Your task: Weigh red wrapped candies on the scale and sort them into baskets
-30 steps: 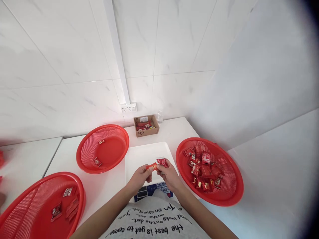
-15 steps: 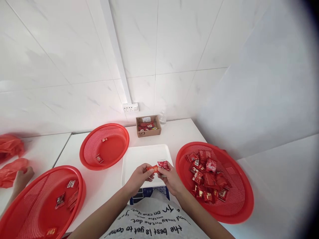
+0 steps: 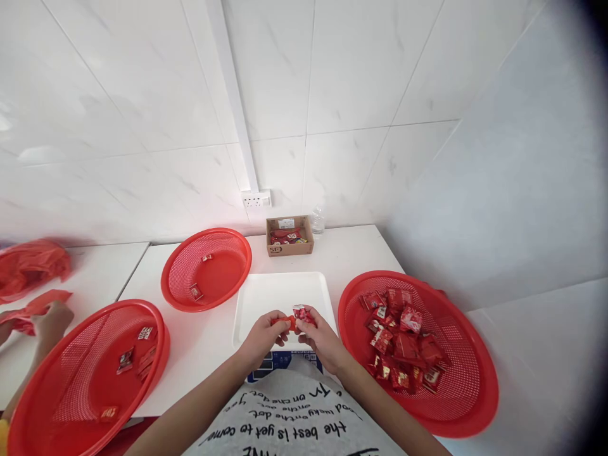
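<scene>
Over the near part of a white tray [image 3: 251, 288], both hands are close together. My left hand [image 3: 263, 335] is closed, pinching a small orange-red packet [image 3: 291, 322] between thumb and fingers. My right hand [image 3: 322, 339] is closed around a shiny pinkish-red wrapped packet [image 3: 304, 313], and its thumb meets the end of the orange-red one. Fingers hide part of both packets. To the right, a large red basket [image 3: 468, 392] holds several red wrapped packets [image 3: 406, 345]. Below the tray, a blue keypad panel [image 3: 280, 361] shows partly behind my shirt.
A red basket [image 3: 242, 259] with two small packets stands back left; another red basket [image 3: 61, 373] with several packets is nearer. A cardboard box [image 3: 289, 249] of packets and a clear plastic container [image 3: 317, 220] stand by the wall. Another person's hands [image 3: 53, 323] handle a red bag [image 3: 40, 307].
The view has shifted slightly. My hands stay together, and the orange-red packet is turned and more covered by my fingers. At the left, the other person's hands and red bag have moved.
</scene>
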Motion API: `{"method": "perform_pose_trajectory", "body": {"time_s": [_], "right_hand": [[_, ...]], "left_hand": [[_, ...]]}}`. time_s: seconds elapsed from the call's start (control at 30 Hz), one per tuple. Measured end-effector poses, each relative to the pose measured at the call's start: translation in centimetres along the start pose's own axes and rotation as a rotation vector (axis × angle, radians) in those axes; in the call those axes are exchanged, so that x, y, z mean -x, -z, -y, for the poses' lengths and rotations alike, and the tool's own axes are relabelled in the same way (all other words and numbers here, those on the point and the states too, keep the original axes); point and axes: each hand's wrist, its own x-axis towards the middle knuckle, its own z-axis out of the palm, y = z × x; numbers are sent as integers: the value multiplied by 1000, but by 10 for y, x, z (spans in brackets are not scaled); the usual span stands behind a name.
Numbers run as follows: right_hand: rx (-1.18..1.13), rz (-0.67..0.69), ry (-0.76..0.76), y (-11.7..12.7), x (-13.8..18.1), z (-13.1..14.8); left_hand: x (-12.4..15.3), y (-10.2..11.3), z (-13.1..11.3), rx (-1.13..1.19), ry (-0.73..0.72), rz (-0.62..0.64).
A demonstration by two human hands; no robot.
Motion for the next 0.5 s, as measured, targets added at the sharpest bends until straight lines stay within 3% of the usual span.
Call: {"method": "perform_pose_trajectory", "body": {"time_s": [0.27,0.4,0.5], "right_hand": [[71,-46,89,3,0,-8],[134,-129,150,4,1,-12],[147,-170,160,2,3,-15]], "left_hand": [[-9,4,7,152,49,-18],[-10,2,4,243,64,122],[-10,1,3,132,39,217]]}}
